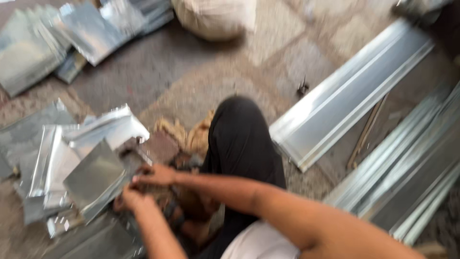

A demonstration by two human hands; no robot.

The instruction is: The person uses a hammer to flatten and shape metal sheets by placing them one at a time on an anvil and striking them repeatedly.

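Stone floor (158, 76) crowded; both hands, left hand (128, 199), right hand (155, 175), pinch metal sheet (96, 177) edge.

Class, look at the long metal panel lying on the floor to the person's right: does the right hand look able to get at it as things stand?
Probably not directly. The right hand is across the body at the small metal sheet, and the raised knee lies between it and the long metal panel.

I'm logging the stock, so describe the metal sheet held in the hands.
The sheet is a squarish piece of thin, shiny grey metal, tilted up on a pile of similar sheets on the floor. The right hand and left hand meet at its near corner. Blur hides finer detail.
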